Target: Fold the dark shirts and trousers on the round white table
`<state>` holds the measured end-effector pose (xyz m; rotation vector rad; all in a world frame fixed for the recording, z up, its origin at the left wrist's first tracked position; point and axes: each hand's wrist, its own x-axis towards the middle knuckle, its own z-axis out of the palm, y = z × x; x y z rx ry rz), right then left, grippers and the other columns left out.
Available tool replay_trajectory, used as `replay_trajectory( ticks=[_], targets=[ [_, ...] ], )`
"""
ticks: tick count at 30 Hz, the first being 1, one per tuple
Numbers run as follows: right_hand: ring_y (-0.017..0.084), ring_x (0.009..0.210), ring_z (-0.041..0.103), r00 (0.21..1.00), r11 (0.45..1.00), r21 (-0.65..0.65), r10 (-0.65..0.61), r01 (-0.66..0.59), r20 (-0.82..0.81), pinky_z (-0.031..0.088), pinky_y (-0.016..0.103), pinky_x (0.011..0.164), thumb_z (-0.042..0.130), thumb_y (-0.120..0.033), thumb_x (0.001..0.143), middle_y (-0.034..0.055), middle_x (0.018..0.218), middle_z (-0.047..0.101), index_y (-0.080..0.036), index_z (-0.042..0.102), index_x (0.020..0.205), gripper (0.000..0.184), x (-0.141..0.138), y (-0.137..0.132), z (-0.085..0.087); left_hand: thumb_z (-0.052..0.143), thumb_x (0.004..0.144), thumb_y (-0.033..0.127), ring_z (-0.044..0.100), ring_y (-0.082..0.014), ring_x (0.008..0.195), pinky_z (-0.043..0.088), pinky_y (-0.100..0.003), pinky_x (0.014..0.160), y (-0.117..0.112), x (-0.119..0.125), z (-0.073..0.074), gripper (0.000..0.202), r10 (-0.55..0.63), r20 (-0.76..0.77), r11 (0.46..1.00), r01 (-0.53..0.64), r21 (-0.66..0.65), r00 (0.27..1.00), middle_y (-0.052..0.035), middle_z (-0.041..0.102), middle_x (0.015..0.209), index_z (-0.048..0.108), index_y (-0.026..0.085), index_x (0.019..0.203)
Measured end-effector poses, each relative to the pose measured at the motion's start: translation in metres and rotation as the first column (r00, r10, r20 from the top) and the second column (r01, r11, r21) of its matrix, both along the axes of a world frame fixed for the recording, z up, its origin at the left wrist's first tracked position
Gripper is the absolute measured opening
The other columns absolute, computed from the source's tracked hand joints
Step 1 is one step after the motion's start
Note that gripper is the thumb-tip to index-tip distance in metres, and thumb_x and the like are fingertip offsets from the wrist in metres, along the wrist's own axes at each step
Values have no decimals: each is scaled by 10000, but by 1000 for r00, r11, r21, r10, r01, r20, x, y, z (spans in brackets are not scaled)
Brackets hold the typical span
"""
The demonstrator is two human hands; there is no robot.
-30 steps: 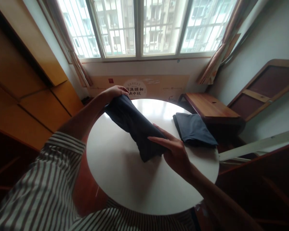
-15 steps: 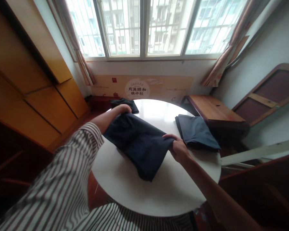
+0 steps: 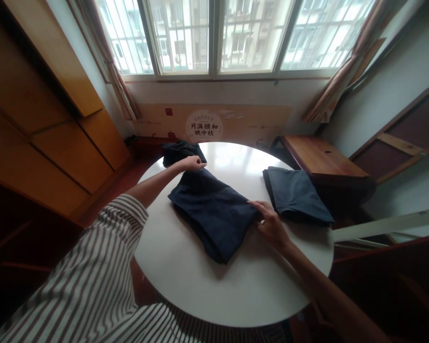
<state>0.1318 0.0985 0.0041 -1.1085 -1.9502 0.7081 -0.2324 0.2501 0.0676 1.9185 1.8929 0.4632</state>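
Observation:
A dark navy folded garment (image 3: 213, 213) lies flat in the middle of the round white table (image 3: 186, 281). My left hand (image 3: 191, 163) pinches its far left corner, arm in a striped sleeve. At the garment's right edge my right hand (image 3: 270, 220) grips the cloth with curled fingers. A second folded dark garment (image 3: 296, 194) rests at the table's right side, just beyond my right hand. A crumpled dark cloth (image 3: 180, 151) sits at the table's far left edge, close behind my left hand.
A wooden bench (image 3: 318, 160) stands behind the table on the right, by the wall. Wooden cabinets (image 3: 50, 143) line the left side. A window with curtains fills the far wall, a printed panel (image 3: 203, 126) below it. A white bar (image 3: 386, 221) crosses at the right.
The garment, held up and narrow a second ago, has been laid down flat and wide on the table. Both hands moved with it to its corners; the camera tilted down slightly.

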Motion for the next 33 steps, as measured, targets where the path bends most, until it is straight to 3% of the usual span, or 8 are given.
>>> replay_trajectory(
  ticks=[4,7,15,19,23,27,30,33],
  targets=[
    [235,901,657,999,985,-170,-38,38,5,528,323,777,539,-154,632,86,1039,690,-165,554,1355,724,-5,0,4,803,605,599,662,-249,811,505,-292,704,-13,-19,-11,496,-18,164,995,34,-96,986,-78,719,798,713,148,791],
    [175,696,622,997,945,-327,-15,-10,-71,476,243,584,466,-151,560,47,920,699,-159,604,1277,730,-6,7,7,737,681,639,654,-223,740,514,-313,674,-13,-18,-19,518,-9,314,994,44,-103,949,-74,710,770,726,138,810],
    [153,582,581,983,825,-563,-142,53,-116,459,244,539,511,-225,646,18,752,665,-111,478,1402,764,9,12,13,877,529,512,553,-338,1198,451,-363,1006,-3,-7,-30,767,41,135,998,-47,43,990,-167,605,1274,661,136,1161],
    [183,666,624,972,778,-622,-204,90,-115,481,258,564,546,-448,792,56,740,675,-111,701,1063,459,7,19,20,868,556,490,610,-290,1144,499,-326,945,-10,-17,-25,799,-30,248,995,53,-83,968,-152,610,1294,616,157,1237],
    [177,617,594,999,762,-647,-4,-32,-53,450,257,534,819,-472,584,40,660,666,-124,720,761,402,2,31,26,879,574,357,690,-270,926,556,-339,812,-21,-19,-15,401,-34,473,952,172,-252,881,-103,740,931,721,136,868],
    [205,688,637,991,904,-411,75,-114,-111,503,294,622,770,-471,673,62,737,704,-125,726,802,372,7,43,53,869,601,336,693,-235,841,565,-336,786,-28,-20,7,400,-50,564,969,176,-172,824,-73,742,845,717,124,904],
    [209,715,656,1000,1000,28,-7,7,-7,524,297,645,673,-430,811,52,791,721,-158,738,898,293,13,49,89,862,593,437,679,-200,808,565,-313,760,-34,-26,41,506,-140,618,981,25,191,773,-41,721,860,686,130,955],
    [231,818,705,999,924,383,-24,3,48,567,334,757,614,-359,899,44,921,755,-212,725,1041,233,19,50,119,844,603,485,659,-182,801,558,-301,761,-56,-32,78,504,-200,519,789,-177,588,831,-11,690,838,670,137,924]
  ],
)
